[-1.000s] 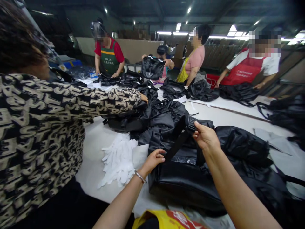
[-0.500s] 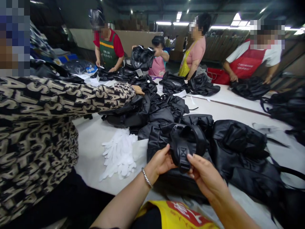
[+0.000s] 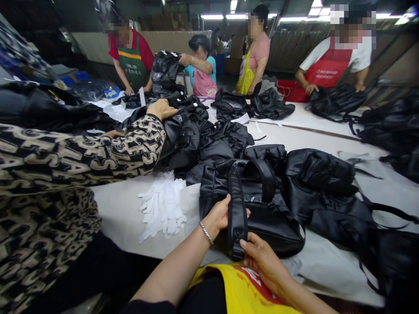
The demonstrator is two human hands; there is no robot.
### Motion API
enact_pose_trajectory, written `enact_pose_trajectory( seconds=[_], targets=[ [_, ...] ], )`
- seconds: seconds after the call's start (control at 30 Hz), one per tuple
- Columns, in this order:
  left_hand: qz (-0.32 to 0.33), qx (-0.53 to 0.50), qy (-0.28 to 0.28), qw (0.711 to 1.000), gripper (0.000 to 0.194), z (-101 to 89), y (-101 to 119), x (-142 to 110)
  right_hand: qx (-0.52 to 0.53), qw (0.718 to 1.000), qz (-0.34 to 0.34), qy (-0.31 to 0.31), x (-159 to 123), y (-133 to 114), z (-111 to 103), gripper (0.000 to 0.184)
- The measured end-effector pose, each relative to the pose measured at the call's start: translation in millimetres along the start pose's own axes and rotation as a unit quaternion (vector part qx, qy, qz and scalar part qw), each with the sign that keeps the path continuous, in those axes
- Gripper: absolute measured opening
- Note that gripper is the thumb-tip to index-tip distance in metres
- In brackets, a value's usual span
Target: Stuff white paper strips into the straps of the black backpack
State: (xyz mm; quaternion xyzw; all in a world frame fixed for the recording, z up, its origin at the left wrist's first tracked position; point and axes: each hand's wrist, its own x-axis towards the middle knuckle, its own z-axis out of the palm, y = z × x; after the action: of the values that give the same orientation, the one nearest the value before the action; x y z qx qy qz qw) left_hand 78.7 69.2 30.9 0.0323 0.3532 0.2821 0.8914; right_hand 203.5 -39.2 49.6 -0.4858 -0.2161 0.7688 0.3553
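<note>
Work looks midway from where I stand: a black strap is lifted clear of the bag, which lies on the counter right in front of the person. The left hand folds around the strap, thumb in front and fingers behind; the right hand pinches its near end. I judge this bag unfinished; whether the neighbouring bags to its right are done or waiting, I can't tell. White gloves lie heaped on the pale counter to its left. Beyond them a co-worker's patterned sleeve stretches out, the hand resting on the black pile. Across the counter four aproned people stand among more bags, under strip lights in a dim hall.
</note>
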Motion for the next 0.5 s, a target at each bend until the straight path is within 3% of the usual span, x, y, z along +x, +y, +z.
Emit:
enact_pose_trajectory(
  seconds=[0.07, 0.23, 0.4, 0.5],
  targets=[
    [0.010, 0.053, -0.004, 0.999, 0.058, 0.1, 0.9, -3.5, 0.004, 1.000, -0.004, 0.004, 3.6, 6.3, 0.0, 0.045],
    [0.044, 0.222, 0.003, 0.974, 0.025, -9.5, 5.3, -4.2, -0.057, 0.996, 0.040, -0.057, 18.4, 18.3, -2.4, 0.045],
    [0.056, 0.262, 0.069, 0.961, 0.026, -24.0, 12.5, -4.9, -0.069, 0.991, 0.078, -0.084, 24.5, 23.5, -5.1, 0.040],
    [0.075, 0.243, 0.099, 0.962, 0.026, -22.7, 14.6, -16.0, -0.050, 0.989, 0.077, -0.114, 20.7, 17.9, -4.4, 0.035]
  ],
)
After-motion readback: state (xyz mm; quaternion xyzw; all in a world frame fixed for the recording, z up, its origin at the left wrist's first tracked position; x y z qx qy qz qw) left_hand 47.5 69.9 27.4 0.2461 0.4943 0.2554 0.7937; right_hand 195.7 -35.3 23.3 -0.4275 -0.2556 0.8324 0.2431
